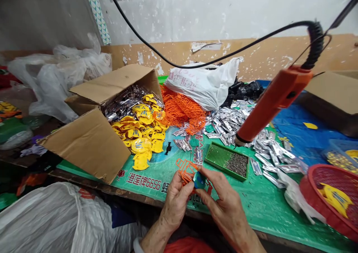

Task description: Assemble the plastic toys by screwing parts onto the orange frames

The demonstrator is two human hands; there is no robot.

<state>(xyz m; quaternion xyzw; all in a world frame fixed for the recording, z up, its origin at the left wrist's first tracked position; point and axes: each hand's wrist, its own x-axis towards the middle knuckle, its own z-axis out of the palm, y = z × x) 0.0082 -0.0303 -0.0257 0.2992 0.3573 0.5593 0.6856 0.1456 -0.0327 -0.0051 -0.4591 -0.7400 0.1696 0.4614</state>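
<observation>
Above the front edge of the green table, my left hand (176,197) is closed around an orange plastic frame (187,169) with thin open bars. My right hand (225,199) pinches a small blue-green plastic piece (199,180) against that frame, and my left thumb touches it too. My fingers hide how the two parts meet. Just beyond my right hand is a green tray (213,156) with small dark screws (237,163) at its right end. A red electric screwdriver (272,102) hangs tip down above the tray, touched by neither hand.
Yellow plastic parts (142,144) spill from a cardboard box (92,141) on the left. Orange frames (181,109) are heaped behind, beside silver pieces (223,124) and a white bag (203,85). A red basket (313,182) stands right; a black cable (167,61) arcs overhead.
</observation>
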